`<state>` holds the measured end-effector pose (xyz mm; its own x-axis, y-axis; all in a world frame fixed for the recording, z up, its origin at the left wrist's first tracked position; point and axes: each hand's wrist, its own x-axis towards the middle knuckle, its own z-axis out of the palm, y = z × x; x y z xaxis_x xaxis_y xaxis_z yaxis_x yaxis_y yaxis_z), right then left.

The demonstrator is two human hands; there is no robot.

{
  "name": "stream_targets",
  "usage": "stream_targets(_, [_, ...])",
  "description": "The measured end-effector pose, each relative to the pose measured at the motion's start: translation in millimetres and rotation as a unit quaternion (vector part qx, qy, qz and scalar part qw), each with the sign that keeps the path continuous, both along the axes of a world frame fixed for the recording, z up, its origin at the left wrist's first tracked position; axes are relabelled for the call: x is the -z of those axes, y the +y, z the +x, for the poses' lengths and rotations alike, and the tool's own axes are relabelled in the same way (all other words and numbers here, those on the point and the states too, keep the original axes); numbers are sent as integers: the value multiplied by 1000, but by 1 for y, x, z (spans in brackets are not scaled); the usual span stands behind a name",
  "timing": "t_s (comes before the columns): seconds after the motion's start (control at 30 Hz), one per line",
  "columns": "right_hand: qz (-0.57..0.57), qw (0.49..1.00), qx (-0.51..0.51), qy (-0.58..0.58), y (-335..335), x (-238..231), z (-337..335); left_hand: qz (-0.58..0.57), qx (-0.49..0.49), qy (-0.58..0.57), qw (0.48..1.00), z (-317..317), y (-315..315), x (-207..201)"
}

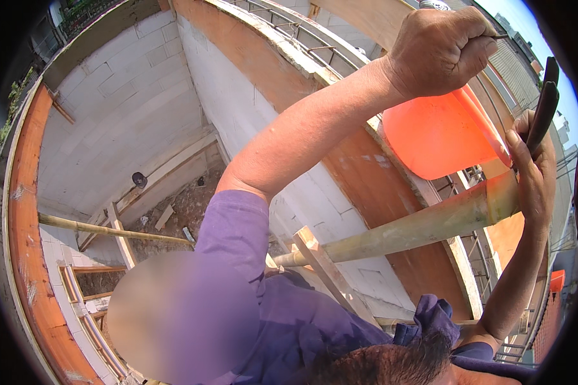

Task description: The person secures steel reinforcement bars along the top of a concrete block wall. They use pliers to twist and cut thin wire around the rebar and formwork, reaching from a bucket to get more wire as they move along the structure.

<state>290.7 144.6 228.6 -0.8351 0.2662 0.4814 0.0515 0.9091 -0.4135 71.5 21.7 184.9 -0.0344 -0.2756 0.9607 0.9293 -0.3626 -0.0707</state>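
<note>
My left hand (444,50) is raised at the upper right, closed in a fist. A thin dark rod or wire (501,36) sticks out past its thumb side. Lower and farther right, my right hand (537,165) is closed around a tool with two dark curved handles (544,106), like pincers; its jaws do not show. Below my left wrist is a bright orange plastic piece with a curved edge and a rim (440,138); its kind is unclear. A thick bamboo pole (417,221) slants up to the right, its end beside my right wrist.
Reddish-brown formwork boards (250,54) line the wall tops, with steel reinforcing bars (315,45) between them. White block walls (119,122) enclose a deep pit with a dirt floor (173,202). A timber prop (331,269), a thin bamboo pole (112,231) and a red bucket (557,280) are around me.
</note>
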Motion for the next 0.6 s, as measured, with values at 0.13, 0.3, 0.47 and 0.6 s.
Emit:
stream_targets(0.13, [32, 995, -13, 94, -13, 11, 4, -135, -327, 44, 934, -68, 60, -31])
stream_targets(0.3, [28, 995, 21, 91, -7, 10, 3, -114, -333, -80, 933, -131, 113, -52])
stream_targets(0.47, [38, 994, 58, 87, 9, 20, 9, -219, -496, -34, 839, -213, 116, -58])
stream_targets(0.6, [-181, 978, -33, 97, -26, 7, 0, -208, -532, -16, 820, -264, 56, -44])
